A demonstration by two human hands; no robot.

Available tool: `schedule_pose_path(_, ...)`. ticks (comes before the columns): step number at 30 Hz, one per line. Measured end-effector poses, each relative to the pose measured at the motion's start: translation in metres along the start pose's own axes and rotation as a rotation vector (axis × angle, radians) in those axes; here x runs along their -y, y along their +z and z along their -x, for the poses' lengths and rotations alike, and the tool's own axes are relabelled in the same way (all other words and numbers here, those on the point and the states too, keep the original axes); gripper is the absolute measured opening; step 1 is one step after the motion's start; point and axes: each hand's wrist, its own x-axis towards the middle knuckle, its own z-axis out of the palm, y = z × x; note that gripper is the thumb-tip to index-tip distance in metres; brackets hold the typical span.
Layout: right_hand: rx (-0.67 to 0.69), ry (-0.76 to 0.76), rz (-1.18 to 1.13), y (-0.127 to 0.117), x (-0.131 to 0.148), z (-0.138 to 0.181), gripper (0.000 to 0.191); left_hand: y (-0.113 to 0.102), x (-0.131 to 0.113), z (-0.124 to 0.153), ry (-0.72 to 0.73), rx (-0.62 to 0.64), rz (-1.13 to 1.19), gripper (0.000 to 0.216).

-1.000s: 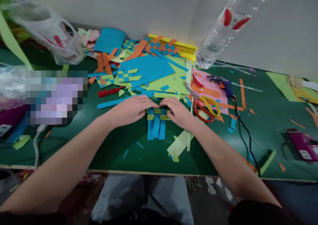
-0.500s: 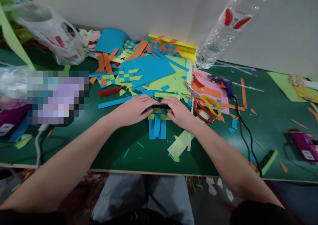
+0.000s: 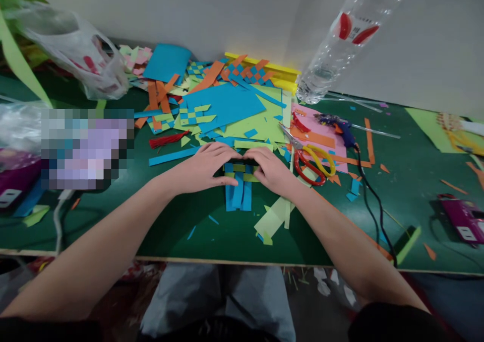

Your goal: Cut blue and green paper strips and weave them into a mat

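Note:
A small woven piece of blue and light-green paper strips (image 3: 237,196) lies on the table in front of me, its loose blue ends pointing towards me. My left hand (image 3: 207,165) holds its left side, the fingers bent over the far edge and the thumb stretched along the blue strips. On the other side, my right hand (image 3: 270,168) grips it with curled fingers and the thumb tucked in. The fingertips of both hands meet at the far edge and hide that part of the weave.
Scissors with red and yellow handles (image 3: 315,165) lie right of my hands, near a blue glue gun (image 3: 343,130) with a black cable. Beyond are blue paper sheets (image 3: 227,105) and woven scraps. A plastic bottle (image 3: 340,45) leans at the back; a blurred-out phone-like object (image 3: 91,150) sits left.
My left thumb has moved down and right, from beside the weave's top onto the blue strips. My right hand stays almost in place.

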Motion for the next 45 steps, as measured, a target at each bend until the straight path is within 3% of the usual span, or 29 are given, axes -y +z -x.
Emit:
schedule_pose_path(25, 0.024, 0.056, -0.012, -0.006, 0.007, -0.001, 0.035, -0.002, -0.003, 0.008, 0.004, 0.047, -0.110, 0.077)
schedule_pose_path(35, -0.003, 0.107, -0.163, -0.008, 0.001, 0.000, 0.034, -0.003, -0.001, 0.005, 0.088, 0.017, -0.123, 0.044)
schedule_pose_path(45, 0.001, 0.191, -0.276, -0.016, 0.003, -0.001, 0.034, -0.003, 0.002, 0.007, 0.037, 0.019, -0.148, 0.047)
